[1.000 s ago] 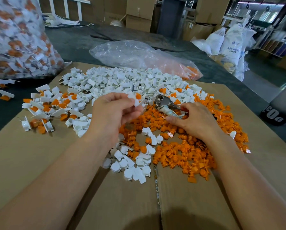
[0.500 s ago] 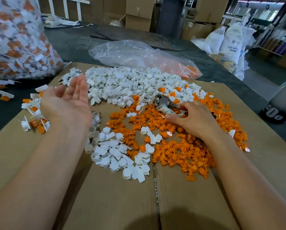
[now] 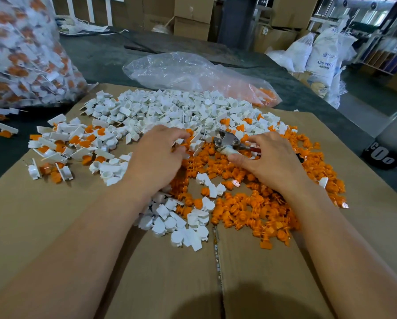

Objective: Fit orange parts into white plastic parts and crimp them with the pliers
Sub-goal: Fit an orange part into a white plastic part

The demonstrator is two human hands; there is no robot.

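Head view: both forearms reach in from the bottom edge over a cardboard sheet (image 3: 54, 226). The right hand (image 3: 273, 164) is clenched round the pliers (image 3: 227, 140) — only the metal head and a sliver of red handle show, the rest buried under palm and fingers. The pliers' head sits just over the orange parts (image 3: 262, 208), at the seam where they meet the white parts (image 3: 169, 109); whether it is closed is hard to make out.

The left hand (image 3: 156, 157) is knuckles-up, fingers curled down into that same seam. Its tips are lost among white and orange pieces, so I cannot tell whether it pinches one.

Left of it lies a scatter of joined pieces (image 3: 61, 143) — white with orange — and a few more lie on the dark table (image 3: 105, 65). Behind the pile a clear bag (image 3: 188, 72) lies slack, orange showing dimly at its right end. A full bag (image 3: 20, 54) of joined pieces is cut off by the left edge. White sacks (image 3: 326, 54) stand far right, partly out of frame.
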